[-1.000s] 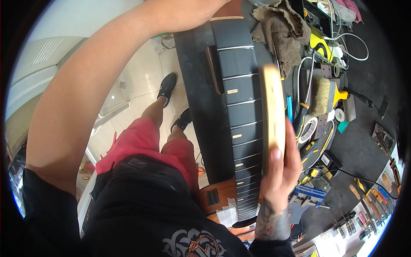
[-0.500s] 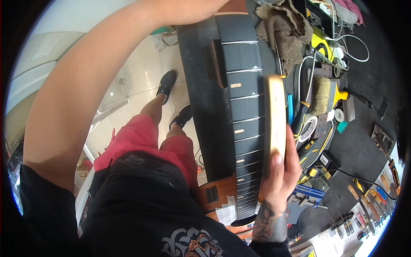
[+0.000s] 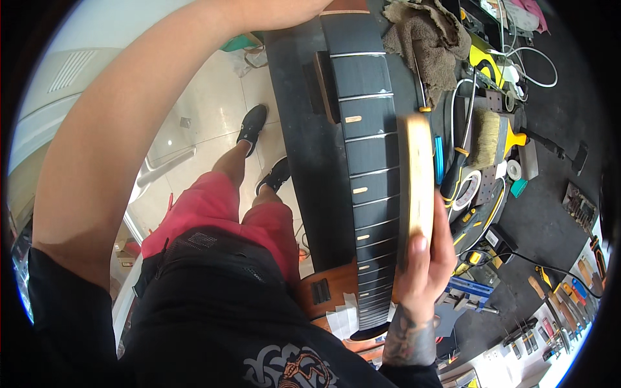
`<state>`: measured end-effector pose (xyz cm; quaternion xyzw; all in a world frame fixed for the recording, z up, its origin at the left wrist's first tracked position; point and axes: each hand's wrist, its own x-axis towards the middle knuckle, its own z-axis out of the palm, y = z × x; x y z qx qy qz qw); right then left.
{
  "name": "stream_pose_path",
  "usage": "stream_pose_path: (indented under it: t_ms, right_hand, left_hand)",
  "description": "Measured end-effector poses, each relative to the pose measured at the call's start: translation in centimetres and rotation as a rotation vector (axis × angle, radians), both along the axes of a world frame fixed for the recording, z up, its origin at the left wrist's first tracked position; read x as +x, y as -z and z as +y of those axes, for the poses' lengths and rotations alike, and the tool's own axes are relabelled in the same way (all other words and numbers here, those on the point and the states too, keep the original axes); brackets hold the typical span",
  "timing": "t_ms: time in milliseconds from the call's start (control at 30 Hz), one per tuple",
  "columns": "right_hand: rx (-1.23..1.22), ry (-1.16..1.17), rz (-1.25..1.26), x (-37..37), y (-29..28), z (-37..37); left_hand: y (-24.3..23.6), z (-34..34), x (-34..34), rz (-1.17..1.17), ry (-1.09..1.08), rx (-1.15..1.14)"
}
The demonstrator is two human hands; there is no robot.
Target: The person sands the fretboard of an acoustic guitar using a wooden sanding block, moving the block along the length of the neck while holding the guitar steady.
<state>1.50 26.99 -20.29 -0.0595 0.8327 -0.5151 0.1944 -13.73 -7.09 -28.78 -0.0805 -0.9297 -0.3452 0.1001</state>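
Note:
A guitar lies along the bench, its dark fretboard [image 3: 372, 149] running from the top of the view down to the brown body [image 3: 336, 284]. Along the fretboard's right edge, my right hand [image 3: 424, 268] grips a long pale wooden block [image 3: 417, 174], thumb on its near end. The block stands on its side there; whether it touches the frets I cannot tell. My left arm reaches across to the far end of the neck. Only part of my left hand [image 3: 284, 11] shows beside the headstock end; its fingers are cut off by the upper edge.
A dark block [image 3: 328, 87] stands against the neck's left side. Right of the neck lie a brown towel [image 3: 430, 45], screwdrivers, a wide brush [image 3: 486, 139], tape rolls [image 3: 470, 191] and a blue clamp-like tool [image 3: 469, 288]. Several hand tools line the bench's far right.
The neck and bench things sit slightly higher in view. Against the frets, the wooden block in my right hand is a little nearer the guitar body. My left hand stays by the neck's far end.

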Motion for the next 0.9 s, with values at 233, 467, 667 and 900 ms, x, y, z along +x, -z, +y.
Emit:
stream_pose_path:
  t_ms: [233, 467, 667, 900]
  right_hand:
    - [0.076, -0.059, 0.127, -5.7, 1.2, -6.0]
    - [-0.072, 0.149, 0.005, -0.5, 1.3, 1.3]
    - [-0.307, 0.127, -0.214, 3.2, -0.6, 4.6]
    - [-0.139, 0.045, -0.082, 5.9, -0.1, 6.0]
  left_hand:
    - [-0.1, 0.8, -0.1, -0.078, -0.012, 0.036]
    - [-0.9, 0.7, 0.3, -0.087, 0.029, 0.095]
    - [-1.3, -0.3, 0.0, -0.064, 0.017, 0.036]
    - [-0.2, -0.3, -0.4, -0.020, 0.122, 0.110]
